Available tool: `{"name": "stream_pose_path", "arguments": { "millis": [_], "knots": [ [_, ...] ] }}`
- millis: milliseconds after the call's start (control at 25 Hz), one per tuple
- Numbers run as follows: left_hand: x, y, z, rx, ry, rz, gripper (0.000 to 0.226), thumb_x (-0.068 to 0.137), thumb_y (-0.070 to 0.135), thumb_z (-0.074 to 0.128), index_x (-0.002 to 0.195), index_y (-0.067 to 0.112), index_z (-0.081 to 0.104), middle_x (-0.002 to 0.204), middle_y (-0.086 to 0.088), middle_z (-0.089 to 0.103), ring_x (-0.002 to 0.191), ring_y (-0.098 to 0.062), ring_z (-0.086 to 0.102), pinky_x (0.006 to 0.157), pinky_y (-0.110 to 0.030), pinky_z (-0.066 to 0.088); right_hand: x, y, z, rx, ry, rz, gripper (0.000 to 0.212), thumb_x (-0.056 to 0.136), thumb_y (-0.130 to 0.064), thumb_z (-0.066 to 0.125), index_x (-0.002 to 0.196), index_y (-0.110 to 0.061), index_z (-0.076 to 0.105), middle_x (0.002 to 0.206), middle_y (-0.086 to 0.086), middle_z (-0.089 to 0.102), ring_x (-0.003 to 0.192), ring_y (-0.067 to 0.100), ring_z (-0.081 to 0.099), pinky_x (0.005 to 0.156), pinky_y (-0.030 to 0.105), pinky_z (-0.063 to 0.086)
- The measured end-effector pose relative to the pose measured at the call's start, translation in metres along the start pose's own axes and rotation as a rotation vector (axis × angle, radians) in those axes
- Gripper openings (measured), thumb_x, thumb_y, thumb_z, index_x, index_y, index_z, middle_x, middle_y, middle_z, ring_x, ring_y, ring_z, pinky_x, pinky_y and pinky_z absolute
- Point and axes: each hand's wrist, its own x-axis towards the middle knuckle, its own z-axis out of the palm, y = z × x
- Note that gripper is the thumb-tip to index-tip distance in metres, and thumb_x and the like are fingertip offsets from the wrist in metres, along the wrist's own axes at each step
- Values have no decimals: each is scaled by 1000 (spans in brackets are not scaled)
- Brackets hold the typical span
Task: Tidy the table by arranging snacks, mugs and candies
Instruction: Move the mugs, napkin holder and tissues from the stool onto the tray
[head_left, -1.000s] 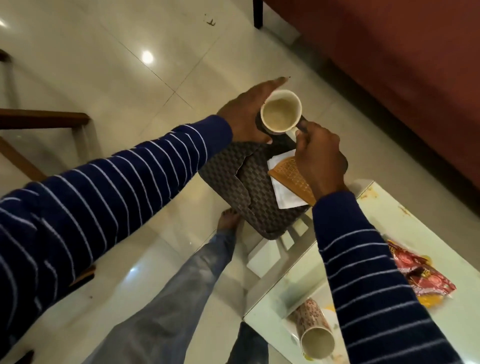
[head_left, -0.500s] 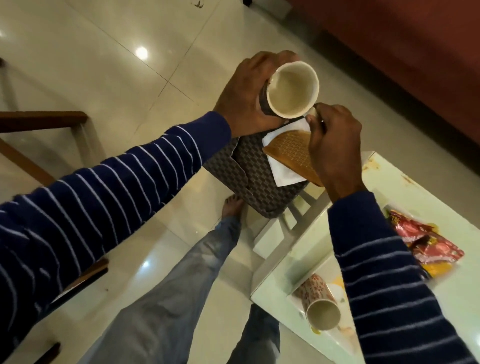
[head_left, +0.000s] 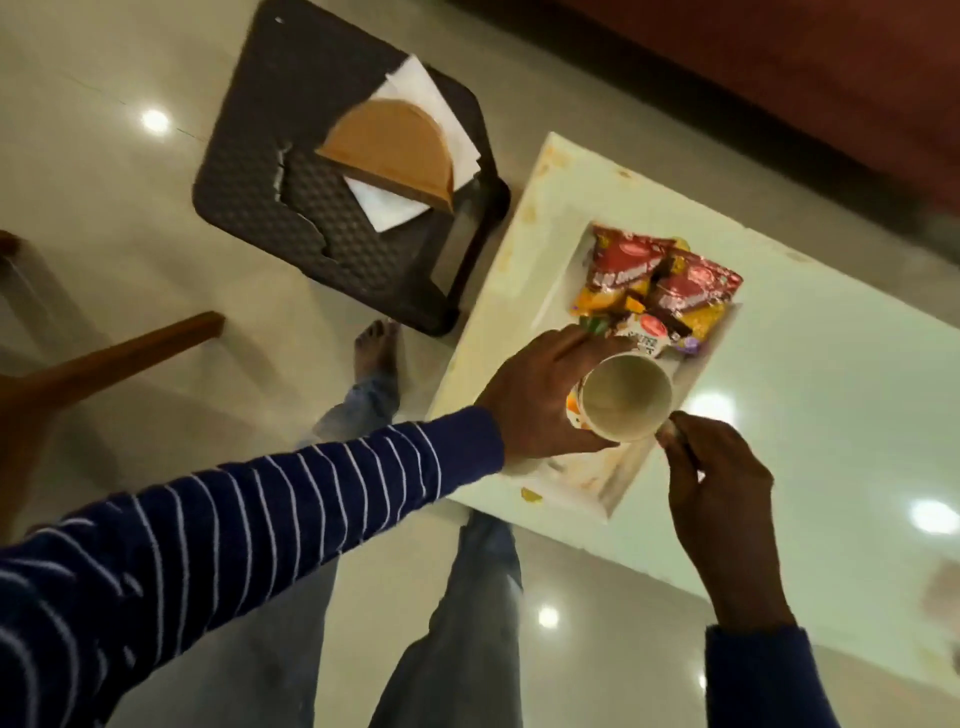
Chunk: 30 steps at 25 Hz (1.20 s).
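A patterned mug with a cream inside hangs over the near end of a white tray on the glass table. My left hand wraps its body from the left. My right hand pinches its handle from the right. Red and yellow snack packets and small candies lie in the tray's far end, just beyond the mug. A second mug seen earlier is hidden.
A dark woven stool stands left of the table, carrying a wooden napkin holder with white napkins. A wooden chair arm is at the left. My legs and bare foot are on the tiled floor.
Both hands have carried the mug from above the stool over to the tray on the table. The view has swung right, so the stool now sits upper left.
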Motion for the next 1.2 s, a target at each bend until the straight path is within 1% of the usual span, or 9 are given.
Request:
{"name": "stream_pose_path", "arguments": {
  "millis": [120, 240, 520, 640, 800, 920, 1040, 1120, 1200],
  "knots": [
    [-27, 9, 47, 31, -152, 36, 86, 66, 57, 82, 137, 20, 50, 128, -1, 58, 113, -16, 57, 91, -34, 53, -50, 49, 13, 31, -1, 73, 13, 92, -5, 65, 103, -5, 72, 101, 8, 71, 92, 25, 66, 86, 18, 42],
    [-45, 12, 76, 201, -260, 79, 82, 66, 59, 80, 131, 17, 56, 115, -3, 66, 100, -21, 63, 84, -40, 51, -77, 83, 34, 72, -38, 103, 13, 92, -2, 64, 102, -7, 72, 99, 7, 71, 92, 27, 66, 84, 27, 45],
    [-63, -4, 96, 466, -284, 85, 81, 59, 62, 80, 125, 18, 61, 118, -4, 67, 118, -27, 56, 102, -47, 35, -88, 116, 86, 86, -124, 96, 14, 94, -1, 59, 97, -8, 71, 94, 8, 69, 87, 24, 63, 79, 26, 42],
    [-63, -8, 103, 547, -329, 67, 81, 61, 66, 75, 127, 22, 58, 122, 0, 66, 128, -24, 49, 110, -53, 21, -90, 120, 98, 125, -137, 137, 16, 95, -2, 58, 98, -10, 71, 96, 7, 70, 88, 22, 62, 80, 24, 41],
    [-63, -9, 109, 603, -376, 59, 79, 62, 69, 71, 126, 26, 56, 120, 4, 67, 132, -21, 46, 110, -54, 8, -91, 125, 101, 159, -138, 178, 18, 96, -3, 57, 101, -11, 72, 99, 4, 70, 87, 9, 55, 78, 11, 37],
    [-61, -9, 109, 639, -375, 106, 84, 58, 68, 74, 127, 25, 55, 121, 2, 66, 132, -25, 45, 110, -56, 3, -89, 122, 97, 172, -156, 212, 17, 95, -5, 61, 106, -10, 73, 106, 6, 71, 90, 16, 63, 83, 21, 42],
    [-58, -11, 95, 630, -393, 159, 104, 55, 74, 74, 139, 22, 43, 136, -1, 57, 139, -27, 37, 111, -60, 3, -81, 113, 79, 115, -190, 225, 30, 85, 0, 72, 112, -10, 72, 113, 11, 72, 69, 13, 62, 78, 28, 47],
    [-56, -11, 72, 535, -325, 167, 105, 59, 81, 67, 142, 24, 37, 142, 2, 53, 139, -22, 36, 113, -57, 9, -76, 107, 59, 39, -132, 232, 45, 75, 5, 78, 116, -11, 71, 113, 12, 72, 49, 2, 53, 75, 22, 44],
    [-50, -20, 34, 421, -174, 113, 94, 66, 81, 60, 139, 27, 41, 138, 4, 55, 134, -17, 41, 112, -53, 19, -62, 91, 39, 44, -65, 247, 45, 74, 3, 79, 115, -15, 72, 106, 10, 72, 48, 9, 56, 66, 6, 40]
  ]
}}
